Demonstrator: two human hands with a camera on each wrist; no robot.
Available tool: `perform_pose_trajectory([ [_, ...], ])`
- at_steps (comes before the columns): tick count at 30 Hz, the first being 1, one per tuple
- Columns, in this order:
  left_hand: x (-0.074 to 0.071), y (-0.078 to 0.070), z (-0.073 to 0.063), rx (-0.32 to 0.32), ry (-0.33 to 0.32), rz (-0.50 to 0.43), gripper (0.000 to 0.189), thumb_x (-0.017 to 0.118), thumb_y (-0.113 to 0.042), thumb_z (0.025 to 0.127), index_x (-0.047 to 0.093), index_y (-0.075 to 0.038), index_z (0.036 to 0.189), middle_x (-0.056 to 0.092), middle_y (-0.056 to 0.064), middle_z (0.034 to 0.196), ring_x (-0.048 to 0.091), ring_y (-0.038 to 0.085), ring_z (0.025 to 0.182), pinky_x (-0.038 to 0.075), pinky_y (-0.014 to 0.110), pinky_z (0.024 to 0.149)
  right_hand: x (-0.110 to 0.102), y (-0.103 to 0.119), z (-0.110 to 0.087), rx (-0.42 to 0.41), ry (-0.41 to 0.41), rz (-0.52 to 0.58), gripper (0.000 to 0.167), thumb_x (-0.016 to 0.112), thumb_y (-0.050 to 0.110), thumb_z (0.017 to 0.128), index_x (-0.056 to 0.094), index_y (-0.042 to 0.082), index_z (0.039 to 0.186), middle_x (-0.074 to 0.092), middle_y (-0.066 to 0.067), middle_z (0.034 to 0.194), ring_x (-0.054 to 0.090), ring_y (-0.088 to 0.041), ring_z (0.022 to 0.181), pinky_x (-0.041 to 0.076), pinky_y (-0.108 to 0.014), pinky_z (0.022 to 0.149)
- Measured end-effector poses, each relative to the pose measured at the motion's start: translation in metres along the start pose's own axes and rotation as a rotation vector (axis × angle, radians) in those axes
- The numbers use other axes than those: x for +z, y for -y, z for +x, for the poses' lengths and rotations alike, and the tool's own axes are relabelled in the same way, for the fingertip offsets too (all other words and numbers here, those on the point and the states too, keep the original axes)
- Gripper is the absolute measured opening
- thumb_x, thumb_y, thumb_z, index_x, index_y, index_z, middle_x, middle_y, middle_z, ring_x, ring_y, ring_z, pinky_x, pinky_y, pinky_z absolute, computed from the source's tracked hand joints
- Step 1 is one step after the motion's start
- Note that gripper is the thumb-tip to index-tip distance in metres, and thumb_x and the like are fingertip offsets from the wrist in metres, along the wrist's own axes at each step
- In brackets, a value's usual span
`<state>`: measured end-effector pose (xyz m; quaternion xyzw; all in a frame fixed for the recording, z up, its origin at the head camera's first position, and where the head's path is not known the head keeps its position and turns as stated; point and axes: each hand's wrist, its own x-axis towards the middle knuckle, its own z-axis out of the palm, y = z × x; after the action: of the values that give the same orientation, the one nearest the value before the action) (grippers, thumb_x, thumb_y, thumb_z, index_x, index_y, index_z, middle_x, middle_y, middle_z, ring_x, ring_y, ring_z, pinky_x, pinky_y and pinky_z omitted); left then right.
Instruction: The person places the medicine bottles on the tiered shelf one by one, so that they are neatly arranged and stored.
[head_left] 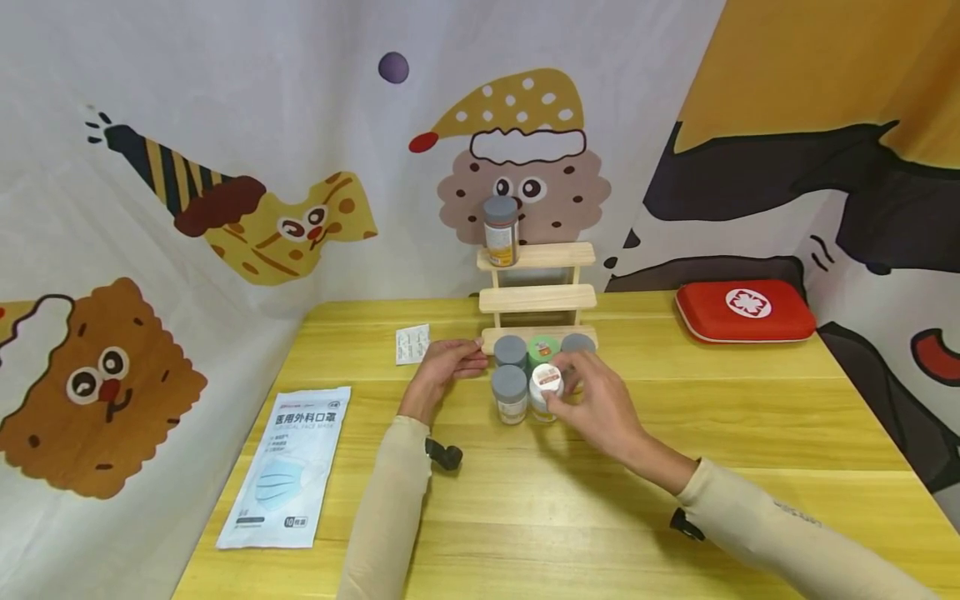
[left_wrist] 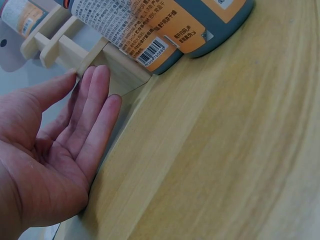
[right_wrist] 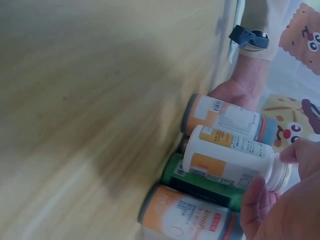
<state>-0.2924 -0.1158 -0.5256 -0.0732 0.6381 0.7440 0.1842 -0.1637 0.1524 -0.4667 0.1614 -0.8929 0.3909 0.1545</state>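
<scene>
My right hand [head_left: 603, 412] holds a white pill bottle [head_left: 546, 381] by its cap, thumb and fingers curled around it. Beside and behind it stand grey-lidded bottles [head_left: 510, 392] and a green-lidded one [head_left: 543, 347], bunched in front of a three-step wooden rack [head_left: 536, 297]. At the rack's lower left end, my left hand [head_left: 450, 367] pinches the edge of the bottom step between thumb and forefinger; its other fingers extend loosely. In the right wrist view the white bottle [right_wrist: 230, 155] leans across its neighbours; whether its base touches the table is unclear.
One grey-lidded bottle [head_left: 501, 233] stands on the rack's top step. Left lie a blister pack [head_left: 412, 344] and a surgical mask packet [head_left: 285, 467]. A red first-aid case [head_left: 745, 311] sits at the back right. A printed cloth [head_left: 360, 150] hangs behind the table.
</scene>
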Motion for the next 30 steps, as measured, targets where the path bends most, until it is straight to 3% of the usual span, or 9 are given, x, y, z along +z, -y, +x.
perform_pose_trajectory([
  [5, -0.002, 0.001, 0.001, 0.001, -0.006, 0.002, 0.036, 0.075, -0.022, 0.101, 0.071, 0.008, 0.121, 0.08, 0.005, 0.083, 0.079, 0.015, 0.078, 0.07, 0.034, 0.085, -0.011, 0.01, 0.005, -0.078, -0.027, 0.021, 0.043, 0.085, 0.009, 0.078, 0.067, 0.009, 0.117, 0.068, -0.002, 0.1, 0.065, -0.016, 0.079, 0.057, -0.025, 0.062],
  [11, -0.003, 0.002, 0.001, 0.012, -0.002, 0.008, 0.035, 0.075, -0.023, 0.101, 0.072, 0.008, 0.118, 0.08, 0.005, 0.084, 0.079, 0.015, 0.078, 0.07, 0.034, 0.083, -0.025, 0.021, 0.013, -0.157, -0.074, 0.018, 0.043, 0.083, 0.01, 0.076, 0.066, 0.011, 0.115, 0.067, 0.0, 0.099, 0.061, -0.011, 0.077, 0.053, -0.02, 0.053],
  [21, -0.003, 0.002, 0.002, 0.004, 0.002, 0.009, 0.036, 0.076, -0.024, 0.101, 0.072, 0.007, 0.118, 0.08, 0.005, 0.085, 0.08, 0.015, 0.08, 0.07, 0.036, 0.085, -0.051, 0.042, 0.035, -0.193, -0.085, 0.03, 0.042, 0.082, 0.012, 0.078, 0.065, 0.012, 0.116, 0.065, 0.0, 0.096, 0.062, -0.019, 0.074, 0.053, -0.02, 0.055],
  [30, -0.003, 0.002, 0.002, -0.001, 0.011, 0.003, 0.03, 0.075, -0.021, 0.101, 0.073, 0.006, 0.114, 0.079, 0.006, 0.084, 0.079, 0.016, 0.078, 0.07, 0.033, 0.082, -0.064, 0.058, 0.065, -0.262, -0.151, 0.015, 0.039, 0.081, 0.011, 0.08, 0.066, 0.008, 0.117, 0.067, -0.003, 0.107, 0.061, -0.011, 0.078, 0.047, -0.014, 0.055],
])
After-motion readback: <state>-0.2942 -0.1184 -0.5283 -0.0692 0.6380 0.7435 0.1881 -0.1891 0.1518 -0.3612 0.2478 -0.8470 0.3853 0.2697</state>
